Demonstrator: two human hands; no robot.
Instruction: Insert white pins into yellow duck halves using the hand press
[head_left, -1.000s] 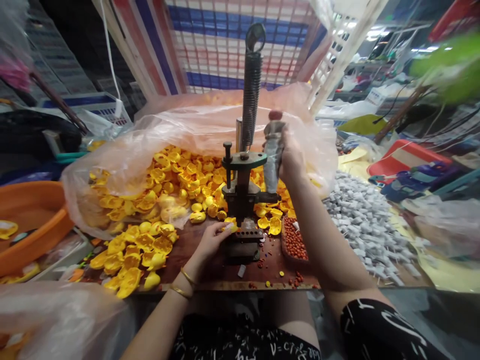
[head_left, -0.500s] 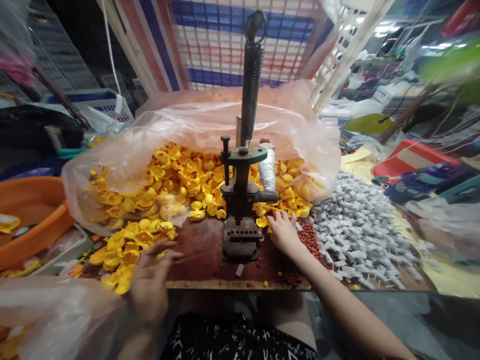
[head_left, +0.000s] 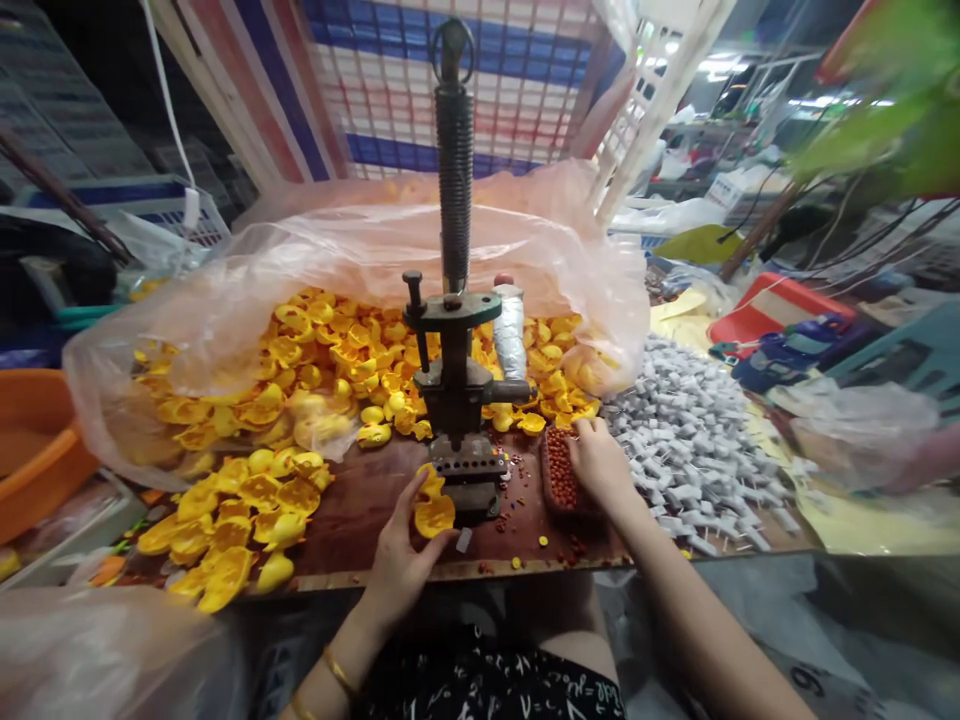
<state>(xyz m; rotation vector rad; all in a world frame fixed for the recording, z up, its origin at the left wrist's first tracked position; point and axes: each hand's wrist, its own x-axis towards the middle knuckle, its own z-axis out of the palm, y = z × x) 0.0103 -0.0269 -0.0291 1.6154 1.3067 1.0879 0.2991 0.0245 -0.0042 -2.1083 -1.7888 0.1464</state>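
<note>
My left hand [head_left: 401,553] pinches a yellow plastic duck half [head_left: 434,513] just left of the base of the small hand press [head_left: 456,400]. My right hand [head_left: 600,462] rests with curled fingers on the tray of small red beads [head_left: 559,468] to the right of the press; whether it holds a bead is hidden. The press lever with its wrapped handle [head_left: 510,330] stands free. Loose yellow duck halves [head_left: 240,510] lie on the wooden board [head_left: 360,500] to my left.
A large plastic bag [head_left: 360,250] full of yellow duck halves spreads behind the press. A heap of small grey-white parts [head_left: 697,450] lies to the right. An orange basin [head_left: 34,450] stands far left. A red tray [head_left: 772,310] sits far right.
My right hand let go of the press handle and dropped to the red beads. My left hand swung away to the left pile and came back holding a yellow duck half by the press.
</note>
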